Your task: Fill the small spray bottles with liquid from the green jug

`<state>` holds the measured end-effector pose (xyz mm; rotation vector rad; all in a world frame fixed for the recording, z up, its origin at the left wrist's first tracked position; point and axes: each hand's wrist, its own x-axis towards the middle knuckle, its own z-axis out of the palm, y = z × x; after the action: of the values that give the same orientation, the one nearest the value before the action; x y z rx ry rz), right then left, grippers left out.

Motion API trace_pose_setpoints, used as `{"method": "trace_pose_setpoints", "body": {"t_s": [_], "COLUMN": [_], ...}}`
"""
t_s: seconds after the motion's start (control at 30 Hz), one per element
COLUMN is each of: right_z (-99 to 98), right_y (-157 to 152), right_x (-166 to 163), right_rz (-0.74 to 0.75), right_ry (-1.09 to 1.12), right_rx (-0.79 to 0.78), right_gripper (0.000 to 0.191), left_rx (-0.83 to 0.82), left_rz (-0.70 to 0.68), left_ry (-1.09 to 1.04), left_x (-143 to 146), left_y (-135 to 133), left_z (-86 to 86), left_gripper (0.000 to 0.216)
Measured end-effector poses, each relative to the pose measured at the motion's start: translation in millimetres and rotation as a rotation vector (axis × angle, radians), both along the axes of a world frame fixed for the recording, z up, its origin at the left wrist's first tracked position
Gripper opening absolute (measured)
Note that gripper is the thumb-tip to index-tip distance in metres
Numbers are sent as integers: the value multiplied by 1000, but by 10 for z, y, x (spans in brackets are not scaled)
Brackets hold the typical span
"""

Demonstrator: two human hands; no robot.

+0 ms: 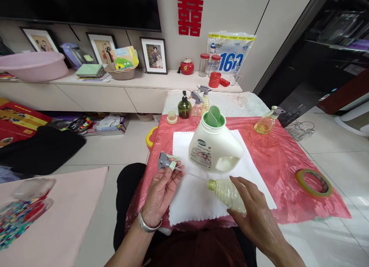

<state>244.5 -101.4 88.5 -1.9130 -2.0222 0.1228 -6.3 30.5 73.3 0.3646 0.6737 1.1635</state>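
My left hand (161, 192) is closed on a grey spray trigger head (166, 161), lifted off its bottle, with its thin dip tube trailing toward the bottle. My right hand (250, 209) wraps round a clear ribbed spray bottle (226, 192) of pale yellow liquid, tilted with its open neck pointing left. Both are over a white cloth (190, 197) on a red plastic sheet (276, 159). Just behind stands a white detergent jug (215, 146), open at the top, with a green cap resting in its mouth.
At the table's back stand a dark green pump bottle (184, 105), two small spray bottles (198, 105) and a round lid (172, 117). Another spray bottle with yellow liquid (266, 122) lies at the right. A tape roll (313, 181) lies on the red sheet's right.
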Motion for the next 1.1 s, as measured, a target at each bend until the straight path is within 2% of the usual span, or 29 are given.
{"method": "trace_pose_setpoints", "body": {"t_s": [0.23, 0.57, 0.77, 1.1], "right_z": [-44, -107, -100, -84], "right_y": [72, 37, 35, 67], "right_x": [-82, -4, -81, -292], "right_rz": [22, -3, 7, 9], "right_ry": [69, 53, 91, 214], "right_rx": [-43, -28, -55, -78], "right_gripper": [78, 77, 80, 78], "left_rx": [13, 6, -33, 0], "left_rz": [-80, 28, -50, -191], "left_ry": [17, 30, 3, 59], "left_x": [72, -58, 60, 280], "left_y": [-72, 39, -53, -276], "left_z": [18, 11, 13, -99], "left_gripper": [31, 25, 28, 39]}}
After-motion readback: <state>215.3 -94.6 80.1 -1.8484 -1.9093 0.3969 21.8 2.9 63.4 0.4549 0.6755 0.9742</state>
